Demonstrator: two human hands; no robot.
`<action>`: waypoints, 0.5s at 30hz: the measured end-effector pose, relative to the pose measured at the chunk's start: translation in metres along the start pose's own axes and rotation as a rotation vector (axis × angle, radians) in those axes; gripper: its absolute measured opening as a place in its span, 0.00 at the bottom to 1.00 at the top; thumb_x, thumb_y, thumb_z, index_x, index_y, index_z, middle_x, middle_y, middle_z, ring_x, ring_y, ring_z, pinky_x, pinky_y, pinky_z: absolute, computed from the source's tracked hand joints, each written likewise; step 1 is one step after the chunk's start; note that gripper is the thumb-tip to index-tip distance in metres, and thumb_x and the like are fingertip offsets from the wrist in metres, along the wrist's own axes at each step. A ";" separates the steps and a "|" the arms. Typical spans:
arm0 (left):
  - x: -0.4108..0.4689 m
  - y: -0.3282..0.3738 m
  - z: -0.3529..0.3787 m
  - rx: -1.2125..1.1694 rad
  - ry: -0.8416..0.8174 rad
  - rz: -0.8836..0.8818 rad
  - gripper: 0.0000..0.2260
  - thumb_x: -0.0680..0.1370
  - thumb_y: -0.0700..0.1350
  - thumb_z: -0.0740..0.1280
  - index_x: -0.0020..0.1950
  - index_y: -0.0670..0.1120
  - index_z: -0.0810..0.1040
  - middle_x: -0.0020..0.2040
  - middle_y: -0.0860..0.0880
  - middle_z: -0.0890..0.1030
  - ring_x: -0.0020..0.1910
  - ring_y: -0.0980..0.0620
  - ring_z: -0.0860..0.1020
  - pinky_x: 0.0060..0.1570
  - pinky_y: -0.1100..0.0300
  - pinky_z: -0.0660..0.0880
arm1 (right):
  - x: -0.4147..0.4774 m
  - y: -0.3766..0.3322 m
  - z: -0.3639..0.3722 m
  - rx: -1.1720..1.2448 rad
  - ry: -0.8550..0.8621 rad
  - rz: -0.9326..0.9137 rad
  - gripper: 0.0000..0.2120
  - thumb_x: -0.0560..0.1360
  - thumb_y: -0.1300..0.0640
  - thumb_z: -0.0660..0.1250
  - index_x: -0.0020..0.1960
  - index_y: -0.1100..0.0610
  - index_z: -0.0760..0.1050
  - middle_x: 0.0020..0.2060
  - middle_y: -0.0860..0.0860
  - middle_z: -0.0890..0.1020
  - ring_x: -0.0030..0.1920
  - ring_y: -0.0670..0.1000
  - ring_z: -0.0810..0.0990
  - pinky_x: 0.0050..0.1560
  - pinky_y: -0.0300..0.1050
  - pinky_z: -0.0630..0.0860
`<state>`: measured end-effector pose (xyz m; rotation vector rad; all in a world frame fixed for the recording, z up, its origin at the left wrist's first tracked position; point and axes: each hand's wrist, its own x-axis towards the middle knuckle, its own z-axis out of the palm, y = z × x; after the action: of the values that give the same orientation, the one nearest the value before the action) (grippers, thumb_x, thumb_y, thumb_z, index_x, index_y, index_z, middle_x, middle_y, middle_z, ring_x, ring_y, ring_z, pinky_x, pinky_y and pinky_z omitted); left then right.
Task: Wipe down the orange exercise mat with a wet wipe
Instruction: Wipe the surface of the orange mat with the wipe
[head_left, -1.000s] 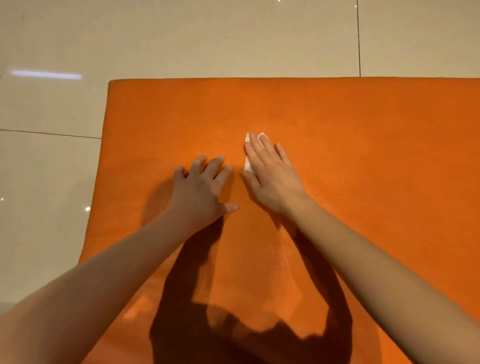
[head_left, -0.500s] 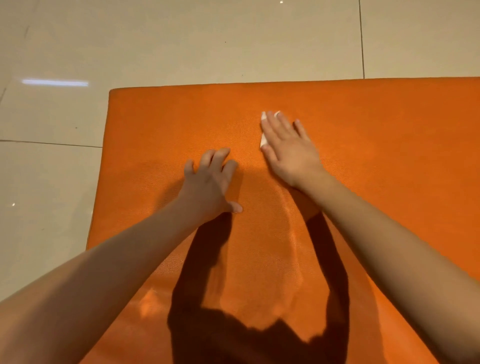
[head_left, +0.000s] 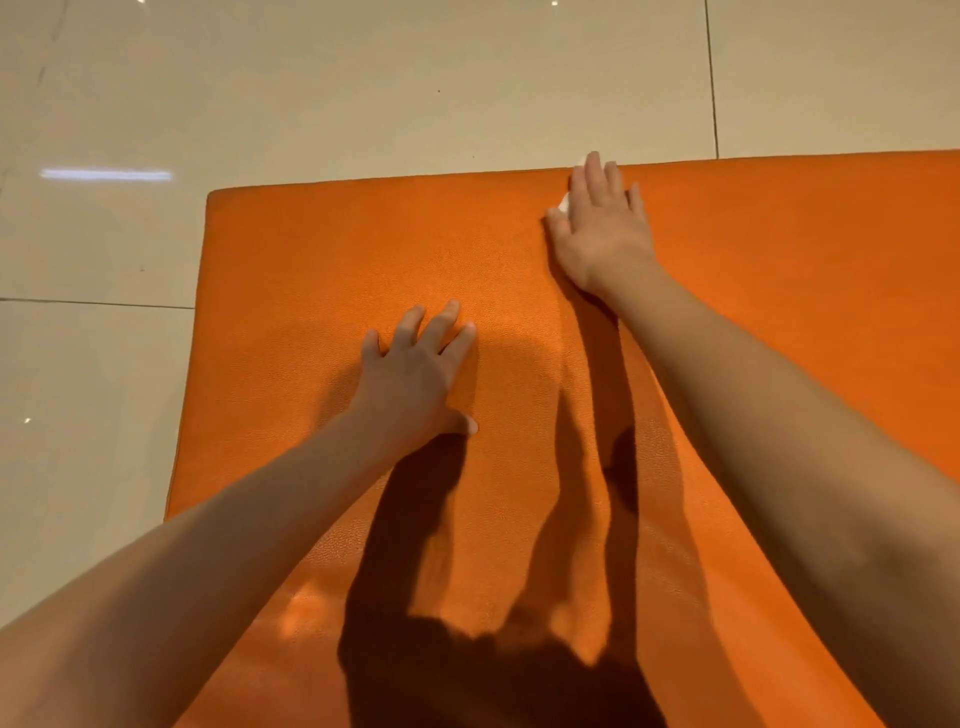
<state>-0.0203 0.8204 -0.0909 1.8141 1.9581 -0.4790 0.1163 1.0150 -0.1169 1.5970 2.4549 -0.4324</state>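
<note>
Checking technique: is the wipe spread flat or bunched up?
Cannot tell: the right hand covers the wet wipe; only white bits show.

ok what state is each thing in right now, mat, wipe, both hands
mat: lying flat on the tiled floor
wipe: pressed under the right hand at the mat's far edge, mostly hidden
right hand: fingers straight, flat on the wipe
left hand: fingers spread, resting on the mat, empty

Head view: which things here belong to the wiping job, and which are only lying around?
Part of the job: orange mat; wet wipe, pressed under the right hand at the mat's far edge; left hand, resting flat on the mat.
Only around: tiled floor.
</note>
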 end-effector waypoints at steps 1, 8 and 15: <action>0.000 0.000 -0.001 0.004 -0.002 -0.002 0.47 0.73 0.64 0.69 0.80 0.52 0.43 0.80 0.51 0.40 0.78 0.44 0.43 0.73 0.36 0.53 | -0.004 -0.005 0.003 0.010 -0.002 -0.035 0.31 0.84 0.44 0.44 0.80 0.59 0.42 0.79 0.54 0.41 0.79 0.54 0.40 0.77 0.52 0.39; 0.002 -0.002 -0.003 0.041 -0.056 0.014 0.47 0.73 0.65 0.67 0.80 0.52 0.40 0.80 0.51 0.37 0.79 0.44 0.42 0.73 0.36 0.53 | -0.005 0.042 -0.003 -0.048 0.020 0.002 0.30 0.84 0.44 0.43 0.80 0.57 0.41 0.79 0.52 0.42 0.79 0.52 0.41 0.77 0.53 0.39; 0.003 -0.004 -0.002 0.029 -0.075 0.014 0.49 0.72 0.67 0.67 0.80 0.53 0.39 0.79 0.52 0.36 0.78 0.44 0.40 0.73 0.36 0.51 | -0.046 0.024 0.019 -0.051 -0.007 -0.334 0.32 0.82 0.40 0.43 0.80 0.55 0.41 0.79 0.50 0.43 0.79 0.50 0.41 0.76 0.52 0.38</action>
<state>-0.0244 0.8234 -0.0909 1.7999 1.8972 -0.5655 0.1568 0.9785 -0.1241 1.1645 2.7099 -0.4158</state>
